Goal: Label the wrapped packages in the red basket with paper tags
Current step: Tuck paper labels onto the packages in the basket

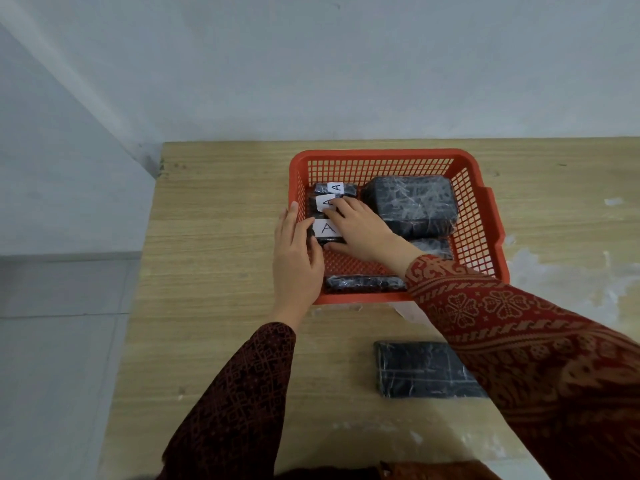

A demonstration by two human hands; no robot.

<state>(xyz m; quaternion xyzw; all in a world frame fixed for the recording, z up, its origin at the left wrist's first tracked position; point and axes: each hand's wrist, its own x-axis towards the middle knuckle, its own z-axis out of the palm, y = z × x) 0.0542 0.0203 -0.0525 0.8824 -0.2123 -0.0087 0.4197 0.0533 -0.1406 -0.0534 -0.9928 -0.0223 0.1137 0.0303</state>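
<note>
Three small packages at nine o'clock in the red basket [491, 216] wear tags [327, 228], flat right hand [360, 228] pressing one, left hand [294, 254] open alongside; larger packages [414, 206] remain bare.

nearest tagged package [329, 239]: my two hands cover most of it; I see only its tag and a dark sliver.
middle tag [325, 203]: my right fingers [341, 206] lie over its right end.
package behind my right wrist [433, 247]: only a corner shows.
flat package on the worktop [420, 369]: my right sleeve [512, 327] cuts off its right side.
red basket [381, 155]: my left hand [294, 258] hides its near left corner.
worktop [214, 244]: runs out of frame right and below.
</note>
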